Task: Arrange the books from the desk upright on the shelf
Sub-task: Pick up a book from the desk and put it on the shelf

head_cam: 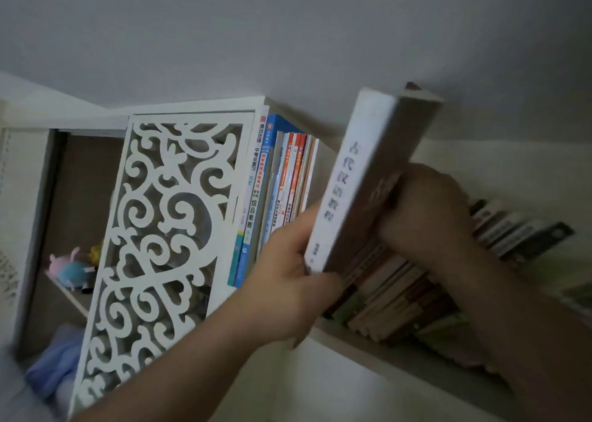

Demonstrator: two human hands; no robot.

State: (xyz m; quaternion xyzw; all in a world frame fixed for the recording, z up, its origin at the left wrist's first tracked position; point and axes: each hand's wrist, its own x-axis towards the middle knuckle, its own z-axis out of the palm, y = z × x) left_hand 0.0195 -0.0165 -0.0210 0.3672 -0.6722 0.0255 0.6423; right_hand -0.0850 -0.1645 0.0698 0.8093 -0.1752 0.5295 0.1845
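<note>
A thick book with a white spine and grey cover stands upright in front of the shelf, tilted with the skewed view. My left hand grips its lower spine edge from the left. My right hand holds its cover from the right, fingers curled round the edge. Behind it a row of upright books stands against the carved panel. Lower right, a row of books fills the shelf.
A white carved fretwork panel closes the shelf unit's left part. Left of it, an open compartment holds plush toys and blue cloth. More books lie far right. A grey wall is above.
</note>
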